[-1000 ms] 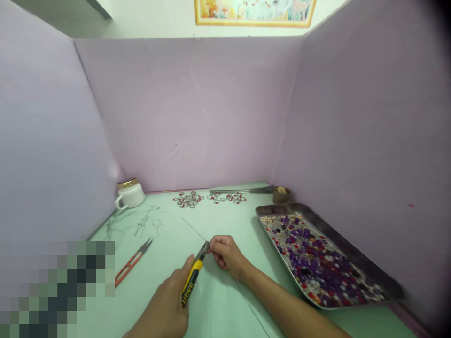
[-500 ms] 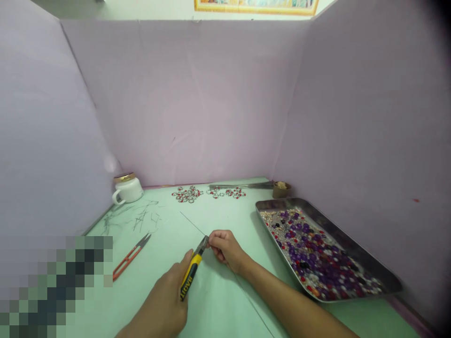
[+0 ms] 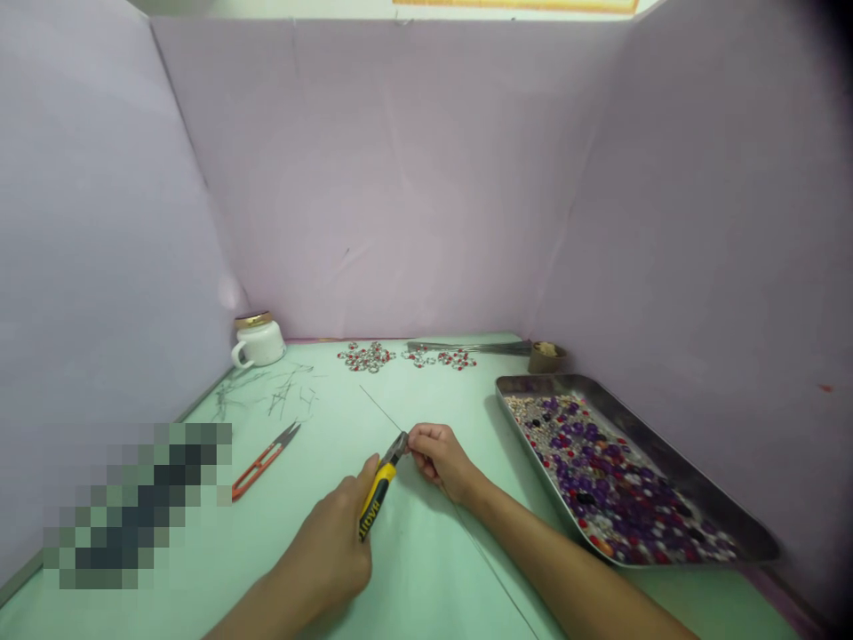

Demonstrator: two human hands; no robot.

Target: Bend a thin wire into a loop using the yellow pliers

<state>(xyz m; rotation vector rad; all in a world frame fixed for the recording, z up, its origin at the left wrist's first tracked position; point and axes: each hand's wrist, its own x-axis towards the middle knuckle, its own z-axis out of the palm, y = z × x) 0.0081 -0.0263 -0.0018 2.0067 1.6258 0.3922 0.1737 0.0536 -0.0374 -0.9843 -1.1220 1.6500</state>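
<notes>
My left hand [image 3: 330, 551] is closed around yellow-handled pliers [image 3: 378, 494], whose jaws meet a thin metal wire [image 3: 381, 412] just in front of my right hand. My right hand [image 3: 440, 458] pinches that wire with curled fingers. The wire runs from the far middle of the green table [image 3: 413, 578] back under my right forearm toward the near edge.
A metal tray [image 3: 699, 493] of purple, red and white beads lies at the right. Red thread snips [image 3: 265, 460] lie to the left, cut wire bits [image 3: 270, 396] and a white cup [image 3: 259, 340] beyond them. Beaded rings [image 3: 366, 356], a wire bundle and a small brown pot [image 3: 546, 356] sit at the back. Purple panels enclose the table.
The view has shifted slightly, moving everything a little right and up in the picture. Both hands keep the same grip on pliers and wire.
</notes>
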